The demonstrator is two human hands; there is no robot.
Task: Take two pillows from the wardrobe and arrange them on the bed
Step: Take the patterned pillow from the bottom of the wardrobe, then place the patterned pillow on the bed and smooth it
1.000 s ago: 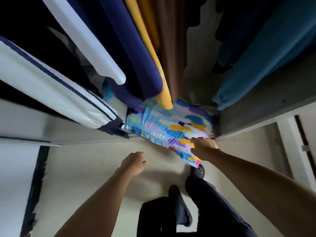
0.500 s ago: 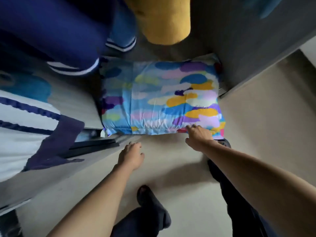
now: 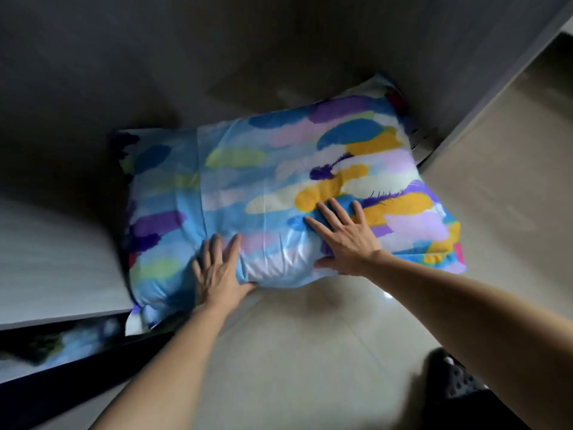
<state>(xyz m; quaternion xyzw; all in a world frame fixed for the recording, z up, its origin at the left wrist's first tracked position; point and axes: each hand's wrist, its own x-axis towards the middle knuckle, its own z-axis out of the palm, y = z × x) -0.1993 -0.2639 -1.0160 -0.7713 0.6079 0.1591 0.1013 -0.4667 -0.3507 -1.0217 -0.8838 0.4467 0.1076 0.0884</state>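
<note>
A pillow (image 3: 248, 187) in a blue cover with yellow, purple and green patches lies on the dark floor of the wardrobe (image 3: 155, 82). Its front edge hangs out over the room's floor. My left hand (image 3: 217, 271) lies on the pillow's near edge, left of the middle, fingers spread on top and thumb tucked along the edge. My right hand (image 3: 344, 237) rests on the pillow further right in the same way, fingers on top and thumb at the front edge. Only one pillow is in view.
The wardrobe's grey side wall (image 3: 465, 72) rises right behind the pillow's right corner. A grey ledge (image 3: 55, 268) and a dark glossy panel (image 3: 62, 352) lie at the left. Pale floor tiles (image 3: 310, 352) spread below my arms. My black shoe (image 3: 452, 377) shows at lower right.
My view has dropped low and close, so the hanging clothes are out of sight. Both hands moved forward from the pillow's front edge onto its top.
</note>
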